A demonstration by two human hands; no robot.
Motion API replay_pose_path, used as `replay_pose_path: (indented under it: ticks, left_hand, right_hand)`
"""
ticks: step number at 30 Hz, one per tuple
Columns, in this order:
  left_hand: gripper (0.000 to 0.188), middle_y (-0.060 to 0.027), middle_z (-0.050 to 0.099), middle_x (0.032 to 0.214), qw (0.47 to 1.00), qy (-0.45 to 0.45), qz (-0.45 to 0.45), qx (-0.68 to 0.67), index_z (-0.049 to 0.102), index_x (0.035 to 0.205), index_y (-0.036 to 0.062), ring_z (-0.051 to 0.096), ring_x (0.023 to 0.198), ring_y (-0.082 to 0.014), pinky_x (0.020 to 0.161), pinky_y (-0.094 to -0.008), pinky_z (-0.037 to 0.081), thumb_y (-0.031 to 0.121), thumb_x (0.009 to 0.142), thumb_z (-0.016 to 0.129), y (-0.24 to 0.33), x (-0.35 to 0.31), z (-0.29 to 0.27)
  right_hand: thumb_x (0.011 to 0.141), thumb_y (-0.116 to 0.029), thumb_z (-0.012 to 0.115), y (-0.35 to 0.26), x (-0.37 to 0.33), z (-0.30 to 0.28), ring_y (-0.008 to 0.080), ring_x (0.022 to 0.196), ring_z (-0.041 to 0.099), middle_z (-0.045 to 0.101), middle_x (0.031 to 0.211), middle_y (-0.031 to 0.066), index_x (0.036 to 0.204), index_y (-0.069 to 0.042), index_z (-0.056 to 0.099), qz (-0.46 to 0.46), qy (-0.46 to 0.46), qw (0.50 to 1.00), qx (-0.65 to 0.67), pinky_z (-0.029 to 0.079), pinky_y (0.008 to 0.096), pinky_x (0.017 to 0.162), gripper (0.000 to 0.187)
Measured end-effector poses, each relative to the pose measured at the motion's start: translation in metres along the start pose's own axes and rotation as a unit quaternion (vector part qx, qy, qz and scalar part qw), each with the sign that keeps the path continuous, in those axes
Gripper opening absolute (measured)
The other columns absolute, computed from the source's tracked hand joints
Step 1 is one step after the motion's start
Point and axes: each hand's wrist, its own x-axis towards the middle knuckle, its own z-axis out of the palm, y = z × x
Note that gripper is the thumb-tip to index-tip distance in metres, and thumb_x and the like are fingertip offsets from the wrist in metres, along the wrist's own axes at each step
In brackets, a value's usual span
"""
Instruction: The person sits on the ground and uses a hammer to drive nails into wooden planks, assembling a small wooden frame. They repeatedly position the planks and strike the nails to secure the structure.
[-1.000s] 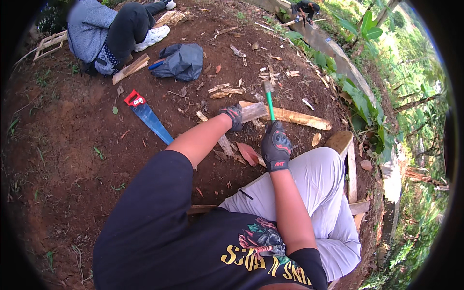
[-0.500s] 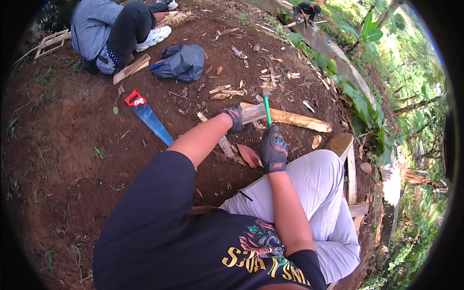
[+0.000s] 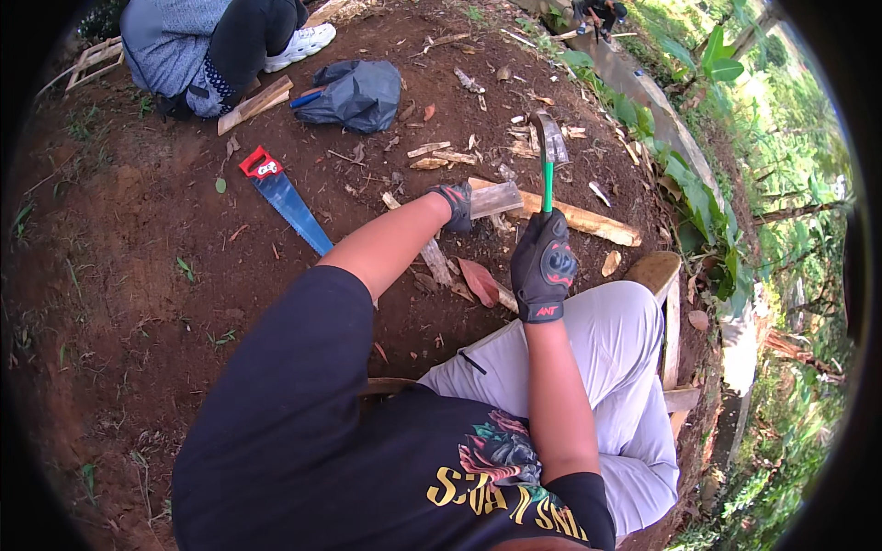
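Near the middle of the dirt ground (image 3: 138, 275), the left hand (image 3: 455, 204), gloved, is clenched on the near end of a pale wooden plank (image 3: 551, 211) that lies flat. The plank's long axis runs from about 9 o'clock toward 4 o'clock, away from that hand. Just beside it, at 5 o'clock from the left hand, the right hand (image 3: 544, 266) is wrapped tight around the green handle of a hammer (image 3: 549, 151), held upright with its metal head raised above the plank. The plank sits at 12 o'clock from the right hand, which is nearer its middle. At 9 o'clock lies 1 blue handsaw (image 3: 285, 197) with a red grip. A grey bag (image 3: 354, 92) sits at 11 o'clock beside another person's leg (image 3: 243, 37).
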Motion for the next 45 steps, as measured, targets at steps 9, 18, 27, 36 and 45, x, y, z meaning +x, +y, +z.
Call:
replay_pose_path:
  ticks: [9, 18, 27, 36, 45]
  left_hand:
    - [0.089, -0.0265, 0.067, 0.136, 1.000, 0.021, 0.008, -0.011, 0.047, 0.145, -0.0071, 0.069, 0.122, -0.0382, 0.100, -0.0453, 0.057, 0.043, 0.078, 0.076, -0.003, 0.005, 0.004]
    - [0.090, -0.0278, 0.065, 0.138, 0.999, 0.038, 0.011, 0.000, 0.044, 0.148, -0.0086, 0.067, 0.125, -0.0376, 0.102, -0.0446, 0.056, 0.038, 0.078, 0.076, -0.003, 0.005, 0.002]
    - [0.088, -0.0222, 0.066, 0.141, 0.996, -0.040, -0.002, -0.083, 0.050, 0.151, -0.0003, 0.067, 0.126, -0.0345, 0.104, -0.0436, 0.054, 0.040, 0.077, 0.074, -0.015, -0.001, -0.024]
    - [0.027, -0.0133, 0.076, 0.084, 0.931, -0.052, 0.006, -0.362, 0.074, 0.103, 0.0045, 0.072, 0.069, -0.0244, 0.067, -0.0393, 0.056, 0.020, 0.083, 0.065, -0.057, 0.026, -0.007]
    - [0.053, -0.0170, 0.077, 0.110, 0.996, 0.033, -0.033, -0.078, 0.063, 0.131, 0.0065, 0.076, 0.097, -0.0284, 0.086, -0.0448, 0.059, 0.028, 0.083, 0.064, -0.002, -0.012, -0.025]
  right_hand:
    - [0.110, -0.030, 0.048, 0.008, 0.001, 0.006, 0.0496, 0.083, 0.069, 0.070, 0.092, 0.0264, 0.104, -0.003, 0.060, -0.002, -0.021, 1.000, -0.002, 0.051, 0.0599, 0.068, 0.030]
    - [0.108, -0.026, 0.049, 0.027, -0.001, 0.023, 0.0477, 0.086, 0.070, 0.070, 0.093, 0.0265, 0.106, -0.004, 0.062, 0.065, -0.126, 0.986, -0.084, 0.054, 0.0590, 0.070, 0.026]
    - [0.108, -0.034, 0.051, 0.052, -0.005, 0.001, 0.0483, 0.085, 0.069, 0.069, 0.095, 0.0270, 0.108, -0.002, 0.063, 0.086, -0.071, 0.994, 0.014, 0.051, 0.0586, 0.072, 0.034]
    - [0.104, -0.037, 0.046, 0.082, 0.010, 0.018, 0.0472, 0.109, 0.070, 0.071, 0.114, 0.0322, 0.109, 0.004, 0.073, 0.253, -0.211, 0.941, 0.077, 0.053, 0.0572, 0.095, 0.049]
    - [0.103, -0.034, 0.047, 0.089, 0.007, 0.017, 0.0462, 0.108, 0.071, 0.072, 0.112, 0.0317, 0.108, 0.004, 0.072, 0.209, -0.228, 0.949, 0.062, 0.055, 0.0553, 0.094, 0.045]
